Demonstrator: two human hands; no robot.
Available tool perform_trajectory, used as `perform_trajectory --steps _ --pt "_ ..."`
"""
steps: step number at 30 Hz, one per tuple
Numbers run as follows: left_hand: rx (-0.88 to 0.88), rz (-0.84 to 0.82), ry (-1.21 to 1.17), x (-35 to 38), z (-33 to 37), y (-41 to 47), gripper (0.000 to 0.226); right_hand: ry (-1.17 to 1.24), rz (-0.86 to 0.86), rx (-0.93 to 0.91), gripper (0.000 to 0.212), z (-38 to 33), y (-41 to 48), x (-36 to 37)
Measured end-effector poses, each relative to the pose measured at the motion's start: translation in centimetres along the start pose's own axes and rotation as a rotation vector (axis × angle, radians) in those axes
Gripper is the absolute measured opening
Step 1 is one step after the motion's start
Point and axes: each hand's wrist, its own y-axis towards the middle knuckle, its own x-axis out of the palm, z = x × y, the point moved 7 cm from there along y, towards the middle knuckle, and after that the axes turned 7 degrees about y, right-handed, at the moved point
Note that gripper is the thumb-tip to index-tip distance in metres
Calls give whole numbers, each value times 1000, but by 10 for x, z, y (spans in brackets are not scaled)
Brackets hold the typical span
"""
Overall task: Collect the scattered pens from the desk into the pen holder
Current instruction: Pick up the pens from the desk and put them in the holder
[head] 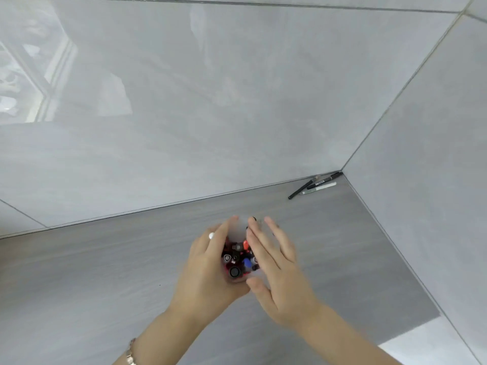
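A clear pen holder [240,234] stands on the grey desk [105,272], seen from above, packed with several pens [238,258] whose red, black, blue and white caps show. My left hand [208,270] wraps around its left side and grips it. My right hand [274,262] lies against its right side with the fingers stretched out and apart, the thumb near the rim. Three loose pens [313,186], two black and one white, lie in the far right corner of the desk by the wall.
Glossy grey tiled walls rise behind the desk [210,101] and along its right side [427,180]. The desk's right front corner ends near a pale floor patch [427,341]. A bracelet [130,355] is on my left wrist.
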Motion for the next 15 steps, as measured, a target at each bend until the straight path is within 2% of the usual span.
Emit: perform_trajectory --steps 2,4,5,7,9,12,15 --pt "-5 -5 27 17 11 7 94 -5 -58 -25 58 19 -12 -5" --pt "-75 4 -17 38 19 18 96 172 -120 12 53 44 -15 -25" --pt "-124 18 -52 48 21 24 97 268 -104 44 48 61 -15 -41" --pt "-207 44 -99 67 25 34 99 347 65 157 33 111 -10 -79" --pt "-262 58 -108 84 29 43 100 241 156 340 24 184 -1 -102" --pt "-311 80 -77 98 32 52 101 -96 -37 622 48 294 18 -104" --pt "-364 113 -57 102 32 58 102 -310 -216 687 59 356 42 -102"
